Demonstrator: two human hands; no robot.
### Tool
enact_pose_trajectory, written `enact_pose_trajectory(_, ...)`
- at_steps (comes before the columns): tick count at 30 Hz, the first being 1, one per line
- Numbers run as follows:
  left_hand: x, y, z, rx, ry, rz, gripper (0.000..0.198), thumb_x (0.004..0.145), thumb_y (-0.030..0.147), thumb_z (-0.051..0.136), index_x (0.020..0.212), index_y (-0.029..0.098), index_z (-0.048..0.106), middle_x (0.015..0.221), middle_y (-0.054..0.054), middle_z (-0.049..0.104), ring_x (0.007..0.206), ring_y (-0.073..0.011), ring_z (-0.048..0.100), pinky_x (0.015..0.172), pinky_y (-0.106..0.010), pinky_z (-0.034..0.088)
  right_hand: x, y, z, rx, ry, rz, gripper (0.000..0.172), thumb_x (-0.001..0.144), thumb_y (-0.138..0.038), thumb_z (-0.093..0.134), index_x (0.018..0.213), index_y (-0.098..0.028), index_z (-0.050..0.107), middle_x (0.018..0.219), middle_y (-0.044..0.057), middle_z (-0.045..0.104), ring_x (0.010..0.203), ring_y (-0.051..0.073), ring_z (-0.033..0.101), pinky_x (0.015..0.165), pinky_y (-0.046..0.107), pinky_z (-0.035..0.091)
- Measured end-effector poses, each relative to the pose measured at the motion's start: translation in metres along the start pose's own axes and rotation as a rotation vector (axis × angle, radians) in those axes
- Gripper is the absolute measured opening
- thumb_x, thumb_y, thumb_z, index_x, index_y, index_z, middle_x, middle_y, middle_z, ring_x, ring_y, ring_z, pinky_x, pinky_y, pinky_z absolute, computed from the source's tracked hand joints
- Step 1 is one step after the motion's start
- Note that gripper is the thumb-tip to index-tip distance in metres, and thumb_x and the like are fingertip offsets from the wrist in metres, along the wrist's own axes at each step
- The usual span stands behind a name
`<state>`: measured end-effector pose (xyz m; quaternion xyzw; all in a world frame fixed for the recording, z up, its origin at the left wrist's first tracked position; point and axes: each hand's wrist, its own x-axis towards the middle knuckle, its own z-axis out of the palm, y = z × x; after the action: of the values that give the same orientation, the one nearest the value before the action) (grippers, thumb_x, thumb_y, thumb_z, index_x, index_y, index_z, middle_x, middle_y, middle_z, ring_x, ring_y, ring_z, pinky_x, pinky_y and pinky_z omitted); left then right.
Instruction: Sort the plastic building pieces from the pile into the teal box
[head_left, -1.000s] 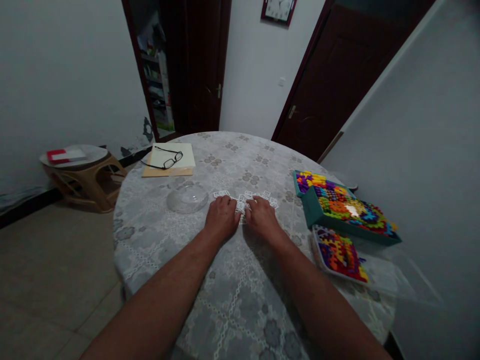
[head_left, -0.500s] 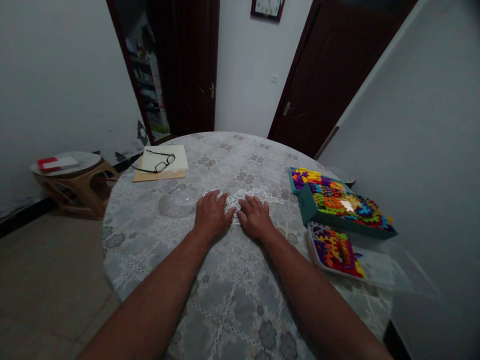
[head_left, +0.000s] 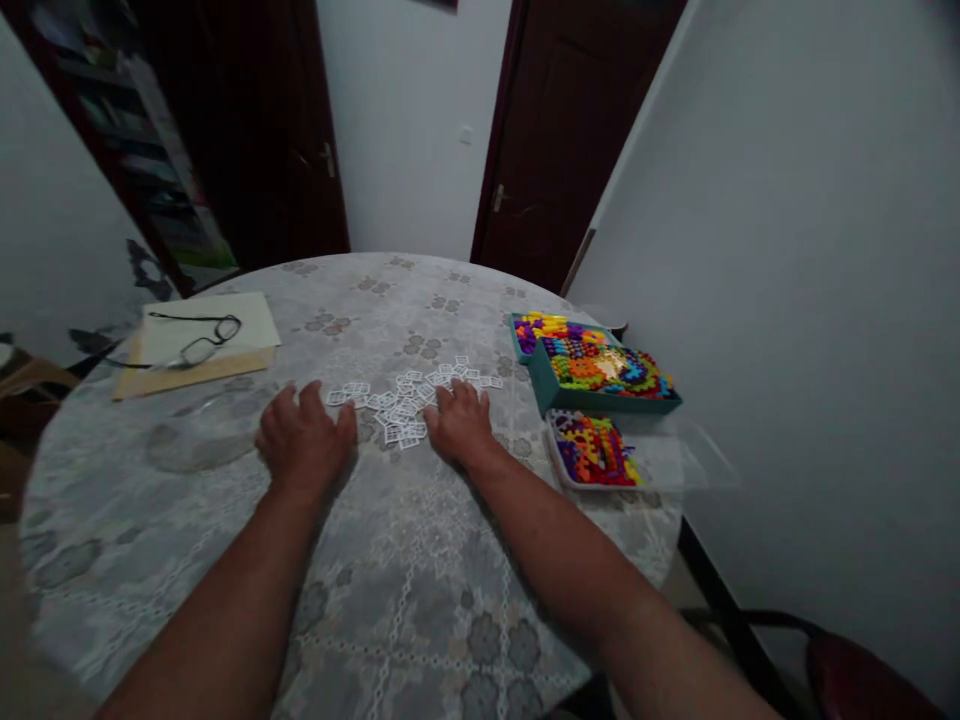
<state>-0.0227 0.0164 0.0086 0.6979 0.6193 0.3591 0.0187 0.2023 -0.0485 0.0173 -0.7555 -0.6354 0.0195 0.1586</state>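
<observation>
Small white square lattice pieces [head_left: 401,405] lie in a loose, overlapping heap on the cloth-covered round table [head_left: 420,560]. To the left of the heap rests my left hand [head_left: 306,440], fingers spread and nothing in it. Its thumb side faces the nearest pieces, with a small gap. My right hand [head_left: 461,425] lies over the right part of the heap, fingers apart and lowered on or just above the pieces. Whatever is beneath its palm stays hidden. A clear round dish or lid [head_left: 199,435] is left of my left hand.
Black-framed glasses [head_left: 202,345] lie on papers [head_left: 259,315] at the far left. Right of my hands stand a teal box [head_left: 600,400] and a clear tub [head_left: 559,465], both full of colourful plastic pieces. A wall [head_left: 787,250] borders the right side.
The view has swung to the right. My hands have moved farther apart; the left has come off the white pieces, so more of the heap shows between them.
</observation>
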Motion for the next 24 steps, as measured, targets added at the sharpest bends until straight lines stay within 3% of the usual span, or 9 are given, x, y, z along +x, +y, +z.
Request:
enact_pose_trajectory(2, 0.003, -0.003, 0.006, -0.041, -0.032, 0.092, 0.064, 0.103, 0.050, 0.057, 0.157, 0.016, 0.052, 0.163, -0.028, 0.049, 0.153, -0.0512, 0.042, 0.121, -0.077, 0.037, -0.001, -0.001, 0.000, 0.015, -0.004, -0.087, 0.055, 0.113, -0.052, 0.051, 0.157, -0.020, 0.058, 0.174, 0.019, 0.043, 0.162, 0.035, 0.035, 0.133, 0.064, 0.021)
enact_pose_trajectory(5, 0.005, -0.001, 0.014, -0.079, -0.167, 0.366, 0.066, 0.105, 0.051, 0.051, 0.159, 0.014, 0.050, 0.160, -0.025, 0.056, 0.154, -0.0425, 0.047, 0.128, -0.063, 0.037, -0.004, -0.002, -0.001, 0.029, -0.017, -0.225, 0.050, 0.112, -0.053, 0.053, 0.151, -0.024, 0.063, 0.173, 0.015, 0.046, 0.161, 0.032, 0.037, 0.134, 0.062, 0.020)
enact_pose_trajectory(9, 0.000, 0.005, 0.020, -0.005, -0.356, 0.612, 0.063, 0.103, 0.056, 0.052, 0.155, 0.022, 0.060, 0.161, -0.017, 0.061, 0.155, -0.0420, 0.048, 0.129, -0.061, 0.038, -0.008, -0.002, -0.004, 0.020, -0.006, -0.205, 0.046, 0.110, -0.054, 0.058, 0.144, -0.024, 0.068, 0.175, 0.014, 0.043, 0.161, 0.033, 0.037, 0.133, 0.065, 0.022)
enact_pose_trajectory(14, -0.001, 0.011, 0.015, 0.014, -0.384, 0.665, 0.054, 0.100, 0.059, 0.054, 0.140, 0.027, 0.073, 0.153, -0.014, 0.069, 0.147, -0.0410, 0.058, 0.124, -0.063, 0.043, -0.018, -0.004, -0.019, -0.024, 0.048, -0.125, 0.041, 0.108, -0.041, 0.060, 0.135, -0.013, 0.073, 0.166, 0.021, 0.054, 0.152, 0.037, 0.048, 0.131, 0.069, 0.024)
enact_pose_trajectory(17, 0.002, 0.014, 0.010, -0.051, -0.354, 0.674, 0.046, 0.098, 0.058, 0.055, 0.125, 0.027, 0.078, 0.139, -0.016, 0.076, 0.134, -0.0389, 0.067, 0.119, -0.060, 0.051, -0.037, -0.008, -0.036, 0.016, 0.096, -0.149, 0.037, 0.108, -0.039, 0.061, 0.128, -0.012, 0.076, 0.158, 0.020, 0.061, 0.146, 0.036, 0.054, 0.130, 0.062, 0.033)
enact_pose_trajectory(21, 0.003, 0.013, 0.008, -0.110, -0.322, 0.690, 0.041, 0.096, 0.058, 0.057, 0.114, 0.027, 0.078, 0.130, -0.016, 0.077, 0.125, -0.0382, 0.071, 0.113, -0.058, 0.056, -0.085, 0.002, -0.073, 0.201, 0.268, -0.226, 0.030, 0.107, -0.035, 0.061, 0.126, -0.016, 0.076, 0.149, 0.016, 0.068, 0.141, 0.029, 0.060, 0.123, 0.045, 0.047)
enact_pose_trajectory(24, 0.002, 0.012, 0.009, -0.113, -0.315, 0.710, 0.041, 0.098, 0.058, 0.055, 0.110, 0.025, 0.076, 0.131, -0.017, 0.075, 0.127, -0.0385, 0.069, 0.115, -0.058, 0.054, -0.132, 0.031, -0.107, 0.327, 0.452, -0.242, 0.027, 0.107, -0.027, 0.058, 0.127, -0.019, 0.074, 0.139, 0.015, 0.072, 0.134, 0.024, 0.065, 0.120, 0.042, 0.052)
